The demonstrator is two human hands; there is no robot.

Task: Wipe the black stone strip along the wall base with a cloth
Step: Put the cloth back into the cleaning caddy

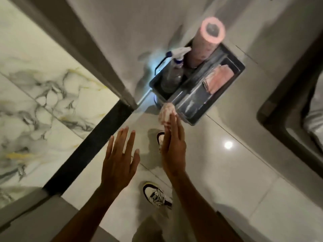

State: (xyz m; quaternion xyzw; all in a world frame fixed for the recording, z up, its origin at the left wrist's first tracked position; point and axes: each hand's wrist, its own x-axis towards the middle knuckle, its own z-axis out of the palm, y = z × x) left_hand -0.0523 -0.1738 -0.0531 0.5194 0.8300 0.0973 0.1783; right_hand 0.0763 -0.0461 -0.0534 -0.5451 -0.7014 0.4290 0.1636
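One black stone strip (97,137) runs along the base of the marble wall, left of both hands. One caddy (232,79) on the floor holds one spray bottle (173,72), one pink roll (204,42) and folded pink cloths (218,79). Left hand (118,161) is spread open, empty. Right hand (173,145) has flat fingers, a crumpled cloth (167,113) at its fingertips; grip cannot be told.

Floor tiles (236,163) are super glossy, you can see a ceiling light bouncing off them. Wall (35,102) looks like polished marble, grey and yellow veins. The black stone strip (97,137) is smooth, slightly shiny. Caddy (197,119) looks like matt grey plastic, the roll (204,44) in it soft pink cloth or paper.
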